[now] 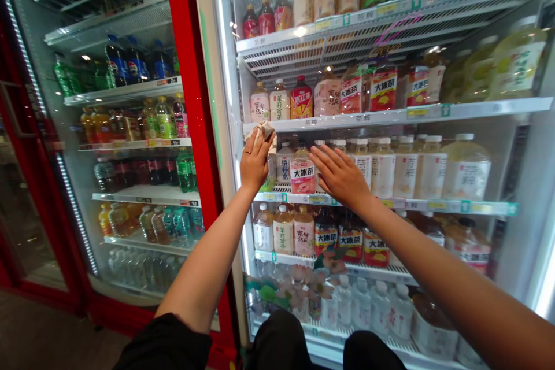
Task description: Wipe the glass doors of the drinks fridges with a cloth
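Observation:
My left hand (256,162) presses a crumpled beige cloth (265,130) toward the glass door (303,60) of a lit drinks fridge, near the door's left side. Its fingers lie over the cloth, which shows above and beside them. My right hand (342,174) is held up at the same door, fingers stretched out and nothing in it. It looks to be resting on the glass, though contact is hard to make out. Behind the hands stand bottles, among them a pink-labelled tea bottle (302,170) between the two hands. Faint pink flower decals (303,286) mark the lower glass.
A red-framed fridge (184,69) with soda bottles stands to the left. Shelves of tea and water bottles (384,167) fill the fridge before me. My knees (281,341) are close to the lower door. Dark floor (34,335) shows at bottom left.

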A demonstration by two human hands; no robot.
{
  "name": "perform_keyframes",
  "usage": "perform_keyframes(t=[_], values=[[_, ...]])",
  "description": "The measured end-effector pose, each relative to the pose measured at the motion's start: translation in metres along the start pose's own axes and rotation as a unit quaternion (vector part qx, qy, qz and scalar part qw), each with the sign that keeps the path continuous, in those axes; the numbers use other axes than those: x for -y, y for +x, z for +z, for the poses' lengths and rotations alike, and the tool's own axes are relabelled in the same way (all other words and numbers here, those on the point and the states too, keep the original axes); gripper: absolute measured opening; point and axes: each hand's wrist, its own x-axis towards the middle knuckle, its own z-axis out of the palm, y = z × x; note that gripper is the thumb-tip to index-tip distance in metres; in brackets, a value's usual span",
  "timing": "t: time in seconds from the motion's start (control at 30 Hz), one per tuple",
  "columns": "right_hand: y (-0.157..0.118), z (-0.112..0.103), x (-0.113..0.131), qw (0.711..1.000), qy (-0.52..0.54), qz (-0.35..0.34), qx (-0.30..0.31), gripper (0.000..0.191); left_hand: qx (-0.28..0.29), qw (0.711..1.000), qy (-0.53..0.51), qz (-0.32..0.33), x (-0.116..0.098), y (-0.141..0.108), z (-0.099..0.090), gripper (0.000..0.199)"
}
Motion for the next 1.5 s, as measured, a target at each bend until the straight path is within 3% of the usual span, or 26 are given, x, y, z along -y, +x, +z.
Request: perform_keyframes(t=[0.1,0.23,0.37,0.47,0.63,0.77,0.9,1.03,1.13,1.27,1.37,1.5], values=[[0.024,-0.006,0.008,0.999,0.029,0.001,-0.020,0.075,-0.024,1.000,-0.015,-0.011,0.005,-0.005,0.004,0.088],[0.077,-0.007,0.017,0.996,0.073,-0.060,-0.005,0.065,-0.031,0.999,-0.017,-0.016,0.011,-0.010,0.011,0.097],[0.123,0.003,0.026,0.992,0.083,-0.095,0.014,0.055,-0.035,0.999,-0.023,-0.014,0.015,-0.013,0.015,0.099],[0.137,0.013,0.032,0.992,0.067,-0.102,0.018,0.045,-0.049,0.998,-0.022,-0.030,0.014,-0.015,0.014,0.102],[0.135,0.026,0.032,0.995,0.063,-0.076,-0.002,0.040,-0.077,0.993,-0.043,-0.075,0.007,-0.016,0.007,0.099],[0.132,0.027,0.021,0.996,0.065,-0.046,-0.038,0.046,-0.113,0.990,-0.061,-0.055,0.005,-0.015,0.002,0.075],[0.129,0.020,0.015,0.994,0.050,-0.089,-0.029,0.047,-0.144,0.983,-0.077,-0.078,0.005,-0.012,0.002,0.065],[0.119,0.012,0.019,0.988,0.046,-0.145,0.007,0.045,-0.147,0.978,-0.086,-0.119,0.007,-0.013,0.005,0.066],[0.115,0.009,0.028,0.995,0.043,-0.089,0.001,0.048,-0.150,0.978,-0.075,-0.126,0.008,-0.014,0.008,0.069],[0.118,0.015,0.044,0.998,0.049,-0.023,0.012,0.066,-0.133,0.982,-0.062,-0.118,0.009,-0.014,0.009,0.070],[0.117,0.021,0.045,0.997,0.062,-0.047,0.028,0.050,-0.118,0.985,-0.044,-0.121,0.010,-0.014,0.009,0.065],[0.100,0.022,0.028,0.991,0.078,-0.103,0.033,0.062,-0.091,0.987,-0.032,-0.131,0.008,-0.014,0.010,0.060]])
